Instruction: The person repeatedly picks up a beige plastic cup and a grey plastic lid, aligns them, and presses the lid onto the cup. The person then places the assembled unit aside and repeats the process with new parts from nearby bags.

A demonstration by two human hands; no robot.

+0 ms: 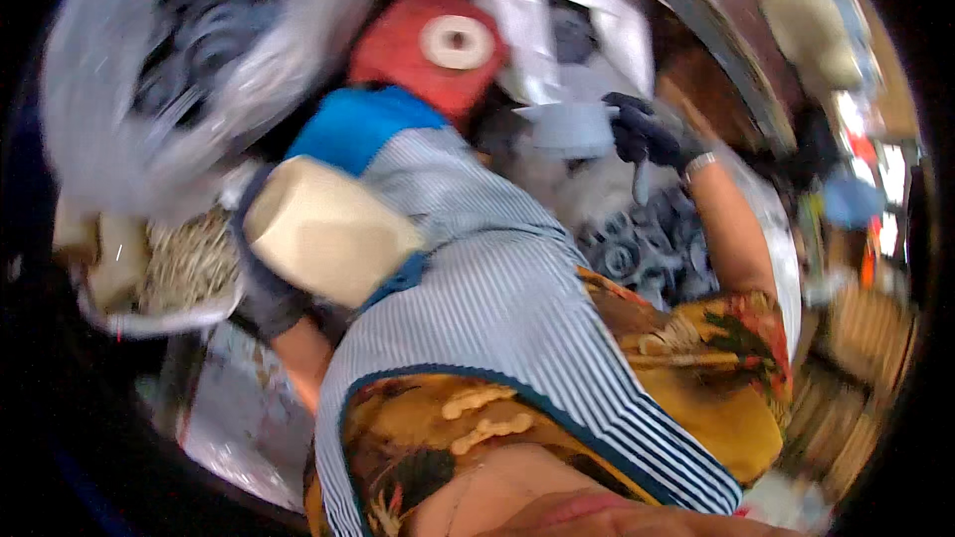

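My left hand [267,283], in a dark glove, is wrapped around a cream plastic container [328,229] with rounded sides, tilted in front of my striped apron [468,278]. Part of that hand is hidden behind the container. Raised on the other side, my right hand [652,134], also dark-gloved, grips a light grey plastic cup-shaped part [572,129] with a flat flange. A narrow grey piece [641,179] sticks down below these fingers; whether it belongs to the same part I cannot tell. Motion blurs the fine detail.
Dark grey ring-like parts [652,249] lie in a bag under my right forearm. A large clear bag [90,109] at far left holds more dark parts. A red object with a white disc [398,50] stands ahead. Small pale pieces [194,264] fill a container at left.
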